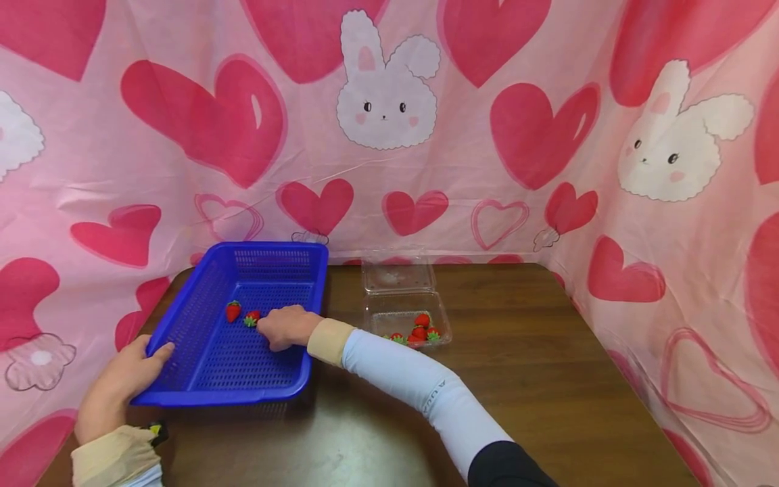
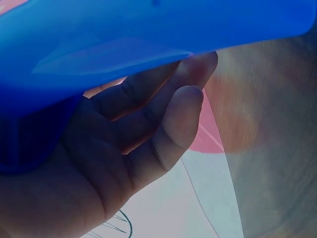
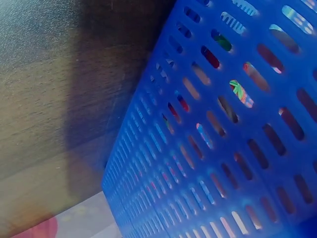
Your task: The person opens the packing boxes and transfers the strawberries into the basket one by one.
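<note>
A blue plastic basket [image 1: 234,394] with slotted walls stands at the left of the table, tilted. My left hand [image 1: 124,372] holds its left rim, thumb over the edge; in the left wrist view the fingers [image 2: 143,121] curl beneath the rim. Reaching over the right wall, my right hand [image 1: 286,327] is inside with its fingers bent. One strawberry [image 1: 252,318] is right at its fingertips; whether they pinch it is hidden. Another strawberry [image 1: 233,311] lies farther left in the basket. The basket's slotted wall [image 3: 198,129] hides the right hand in the right wrist view.
Right of the basket, a clear plastic clamshell box [image 1: 398,270] lies with its lid raised, several strawberries [image 1: 420,331] in its near part. Both rest on a brown wooden table [image 1: 517,379]. A pink curtain [image 1: 462,169] with hearts and rabbits hangs behind and at the sides.
</note>
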{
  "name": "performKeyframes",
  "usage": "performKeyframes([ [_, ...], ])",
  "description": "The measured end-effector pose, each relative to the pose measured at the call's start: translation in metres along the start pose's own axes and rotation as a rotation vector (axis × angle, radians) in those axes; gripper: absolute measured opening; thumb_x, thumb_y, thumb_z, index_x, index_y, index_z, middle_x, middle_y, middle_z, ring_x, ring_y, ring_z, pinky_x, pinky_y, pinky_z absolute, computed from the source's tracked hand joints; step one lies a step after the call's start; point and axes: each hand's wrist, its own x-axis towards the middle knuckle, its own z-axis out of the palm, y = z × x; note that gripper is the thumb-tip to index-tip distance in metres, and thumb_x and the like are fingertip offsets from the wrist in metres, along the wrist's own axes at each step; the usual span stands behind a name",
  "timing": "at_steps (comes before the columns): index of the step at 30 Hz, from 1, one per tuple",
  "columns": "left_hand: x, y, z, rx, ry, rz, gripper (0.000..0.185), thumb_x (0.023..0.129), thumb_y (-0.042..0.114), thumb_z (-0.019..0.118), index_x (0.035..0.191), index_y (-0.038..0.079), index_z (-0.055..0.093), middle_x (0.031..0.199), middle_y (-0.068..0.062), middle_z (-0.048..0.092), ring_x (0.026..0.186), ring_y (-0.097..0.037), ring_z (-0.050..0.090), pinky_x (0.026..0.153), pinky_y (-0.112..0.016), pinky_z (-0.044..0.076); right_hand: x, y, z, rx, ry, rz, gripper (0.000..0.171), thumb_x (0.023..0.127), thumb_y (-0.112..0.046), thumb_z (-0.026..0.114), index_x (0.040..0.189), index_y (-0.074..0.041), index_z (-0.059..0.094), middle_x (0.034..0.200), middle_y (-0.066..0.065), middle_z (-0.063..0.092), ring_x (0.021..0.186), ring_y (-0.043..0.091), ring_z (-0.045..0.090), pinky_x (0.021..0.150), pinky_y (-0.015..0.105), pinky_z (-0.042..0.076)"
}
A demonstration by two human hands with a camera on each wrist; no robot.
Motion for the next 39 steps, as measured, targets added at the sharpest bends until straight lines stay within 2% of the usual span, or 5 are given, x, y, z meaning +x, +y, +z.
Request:
performKeyframes([
  [7, -0.002, 0.002, 0.0, 0.004, 0.005, -0.007, 0.047, 0.103, 0.03, 0.039, 0.113, -0.016, 0.044, 0.088, -0.029, 0.06, 0.08, -0.037, 0.059, 0.067, -0.036, 0.043, -0.003, 0.001, -0.004, 0.036, 0.046, 0.031, 0.005, 0.09, -0.03, 0.065, 0.091, -0.027, 0.062, 0.089, -0.01, 0.065, 0.08, 0.01, 0.06, 0.067, 0.035, 0.05],
  [11, -0.003, 0.003, 0.001, 0.006, -0.018, -0.019, 0.048, 0.103, 0.03, 0.039, 0.114, -0.016, 0.043, 0.087, -0.027, 0.06, 0.079, -0.036, 0.059, 0.066, -0.035, 0.043, -0.006, 0.002, -0.004, 0.08, 0.135, 0.016, 0.009, 0.09, -0.033, 0.064, 0.097, -0.028, 0.063, 0.088, -0.009, 0.065, 0.076, 0.01, 0.06, 0.061, 0.034, 0.049],
  [20, -0.002, 0.005, 0.001, 0.019, -0.025, -0.016, 0.051, 0.104, 0.031, 0.037, 0.119, -0.018, 0.04, 0.097, -0.036, 0.057, 0.085, -0.043, 0.058, 0.073, -0.045, 0.046, -0.015, 0.015, -0.012, 0.148, 0.371, -0.041, 0.015, 0.094, -0.026, 0.056, 0.081, -0.022, 0.051, 0.067, -0.009, 0.048, 0.06, 0.007, 0.051, 0.047, 0.025, 0.04],
  [25, -0.002, 0.002, 0.002, 0.017, -0.022, -0.026, 0.053, 0.104, 0.032, 0.037, 0.119, -0.019, 0.04, 0.095, -0.034, 0.058, 0.084, -0.04, 0.059, 0.071, -0.04, 0.045, -0.029, 0.031, -0.023, 0.155, 0.481, -0.03, 0.009, 0.093, -0.024, 0.056, 0.084, -0.021, 0.056, 0.069, -0.01, 0.053, 0.061, 0.006, 0.054, 0.047, 0.025, 0.041],
  [39, -0.001, 0.001, 0.003, 0.002, -0.037, -0.026, 0.053, 0.103, 0.03, 0.037, 0.118, -0.021, 0.039, 0.093, -0.034, 0.058, 0.083, -0.04, 0.059, 0.066, -0.036, 0.043, -0.093, 0.101, -0.043, 0.035, 0.624, 0.061, 0.011, 0.092, -0.022, 0.052, 0.083, -0.016, 0.056, 0.069, -0.004, 0.057, 0.065, 0.014, 0.06, 0.052, 0.029, 0.046],
])
